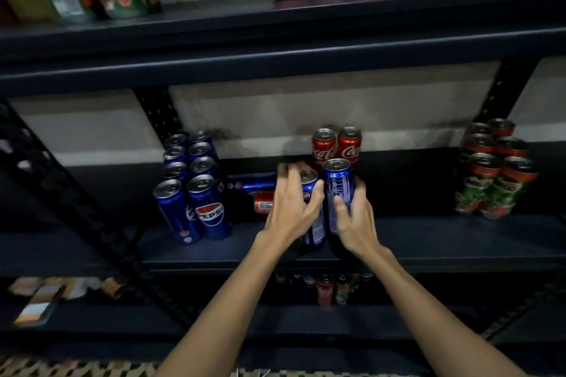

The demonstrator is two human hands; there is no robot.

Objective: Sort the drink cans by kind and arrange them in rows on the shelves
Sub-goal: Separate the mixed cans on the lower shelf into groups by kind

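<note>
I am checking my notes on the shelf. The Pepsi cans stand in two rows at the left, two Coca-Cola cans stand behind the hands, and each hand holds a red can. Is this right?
Not quite. The head view shows that the left hand and the right hand each hold a blue can, not a red one. The Pepsi cans do stand in two rows at the left, and the two Coca-Cola cans stand behind the hands.

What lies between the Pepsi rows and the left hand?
In the head view, a blue can and a red can lie on their sides between the Pepsi rows and left hand.

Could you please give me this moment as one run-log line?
left hand: grips upright blue can | right hand: grips second blue can | Pepsi rows: at left | fallen cans: unsorted
</note>
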